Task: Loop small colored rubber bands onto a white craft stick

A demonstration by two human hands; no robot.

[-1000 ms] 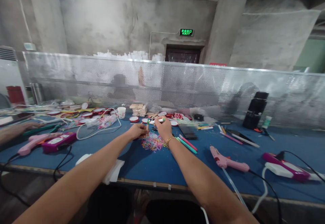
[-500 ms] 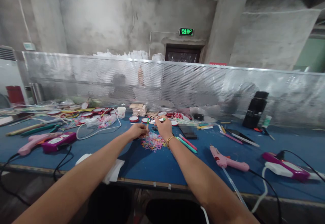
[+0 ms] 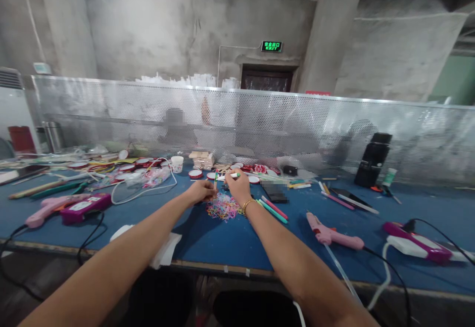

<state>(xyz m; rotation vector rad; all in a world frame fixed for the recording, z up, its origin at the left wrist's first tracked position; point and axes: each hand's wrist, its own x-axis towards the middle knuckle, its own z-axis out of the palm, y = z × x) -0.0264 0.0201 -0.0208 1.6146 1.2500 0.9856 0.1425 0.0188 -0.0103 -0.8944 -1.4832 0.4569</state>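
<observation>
My left hand (image 3: 201,191) is closed on a small flat wooden stick (image 3: 215,180), held upright, with green and red colouring on its upper part. A white marker with a green end (image 3: 233,175) lies in the closed fingers of my right hand (image 3: 240,187), its other end pointing toward the stick. Whether the marker touches the stick is too small to tell. Below both hands, a pile of small multicoloured loops (image 3: 224,208) rests on the blue table (image 3: 222,243). Pink and green markers (image 3: 274,209) lie right of my right wrist.
Pink glue guns lie left (image 3: 48,208) and right (image 3: 330,235), with cords and purple power strips (image 3: 87,208). Behind my hands are a paper cup (image 3: 177,164), a stack of wooden pieces (image 3: 202,161) and round red-rimmed discs (image 3: 195,173). A perforated metal panel (image 3: 222,129) borders the back.
My right hand and the marker have shifted very slightly. The left hand keeps its hold on the stick, and the other things stay in place.
</observation>
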